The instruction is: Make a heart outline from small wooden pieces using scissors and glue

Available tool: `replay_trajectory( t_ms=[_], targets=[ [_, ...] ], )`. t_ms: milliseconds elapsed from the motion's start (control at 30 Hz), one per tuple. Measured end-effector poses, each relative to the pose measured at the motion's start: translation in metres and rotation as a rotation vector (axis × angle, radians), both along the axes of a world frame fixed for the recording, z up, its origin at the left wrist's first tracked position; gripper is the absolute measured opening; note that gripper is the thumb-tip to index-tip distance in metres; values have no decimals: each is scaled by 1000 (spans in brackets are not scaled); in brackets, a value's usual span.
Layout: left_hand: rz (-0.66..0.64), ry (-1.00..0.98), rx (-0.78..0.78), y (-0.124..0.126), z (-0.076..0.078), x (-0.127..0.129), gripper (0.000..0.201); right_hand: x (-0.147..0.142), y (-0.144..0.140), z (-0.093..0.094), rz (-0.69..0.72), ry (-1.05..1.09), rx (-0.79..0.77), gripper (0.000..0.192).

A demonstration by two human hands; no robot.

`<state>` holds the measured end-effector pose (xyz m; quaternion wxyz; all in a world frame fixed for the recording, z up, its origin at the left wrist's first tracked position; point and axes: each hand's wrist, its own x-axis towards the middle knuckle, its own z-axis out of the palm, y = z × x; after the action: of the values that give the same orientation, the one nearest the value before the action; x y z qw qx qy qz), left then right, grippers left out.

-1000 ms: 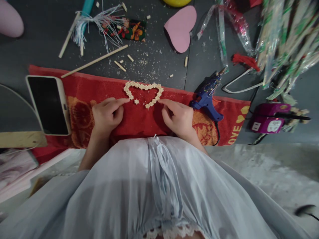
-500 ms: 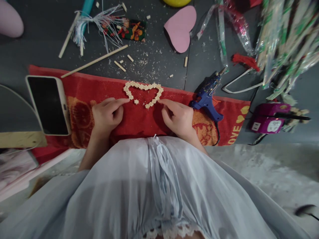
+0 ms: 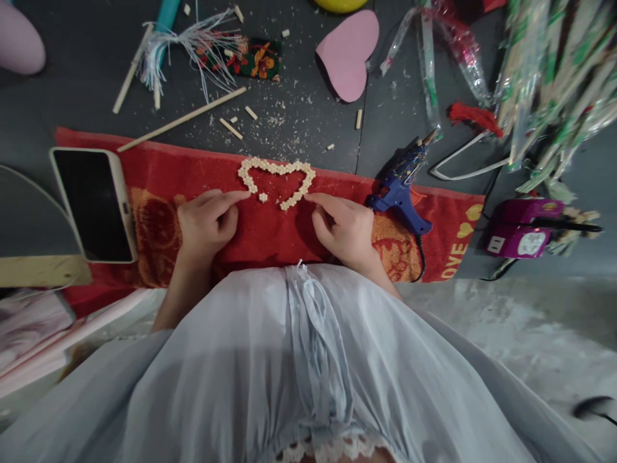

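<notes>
Towel [image 3: 274,238] free below pale heart outline [image 3: 276,168]; glue gun [image 3: 396,196] blocks right

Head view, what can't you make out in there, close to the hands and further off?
All in the head view:
Left hand and right hand: undersides of the curled fingers, hidden by the hands themselves.
Heart-shaped outline: how its tiny pieces join, too small.
Yellow object: mostly cut off by the top edge.
Pink rounded object: cut off by the left edge.
Purple box: markings, too small and blurred.

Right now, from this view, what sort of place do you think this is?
Probably a craft workspace: a blue glue gun and a pale heart-shaped outline lie on a red towel, with short cut sticks beyond.
</notes>
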<state>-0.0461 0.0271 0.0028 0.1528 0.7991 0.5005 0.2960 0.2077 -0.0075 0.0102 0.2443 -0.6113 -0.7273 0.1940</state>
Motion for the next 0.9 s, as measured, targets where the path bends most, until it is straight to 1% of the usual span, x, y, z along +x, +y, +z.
replay_trajectory(
  t_ms=[67, 200, 333, 400, 500, 533, 733, 900],
  targets=[
    [-1, 3, 0, 0, 0, 0, 33, 0, 0, 0, 3, 18, -14, 37],
    [23, 21, -13, -1, 0, 0, 32, 0, 0, 0, 5, 58, 10, 36],
    [12, 16, -6, -1, -1, -1, 32, 1, -1, 0, 9, 42, 8, 37],
    [33, 25, -53, -1, -1, -1, 31, 1, -1, 1, 9, 34, 6, 37],
    [77, 44, -188, -2, 0, -2, 31, 1, 0, 1, 11, 30, 15, 37],
    [81, 42, -208, -2, 0, -2, 31, 0, 0, 1, 12, 29, 24, 37],
    [71, 48, -179, -3, 0, -2, 31, 0, 0, 0, 15, 40, 85, 35],
    [55, 49, -193, -2, 1, -1, 30, -5, -2, 8, -17, -35, 25, 33]
  ],
)
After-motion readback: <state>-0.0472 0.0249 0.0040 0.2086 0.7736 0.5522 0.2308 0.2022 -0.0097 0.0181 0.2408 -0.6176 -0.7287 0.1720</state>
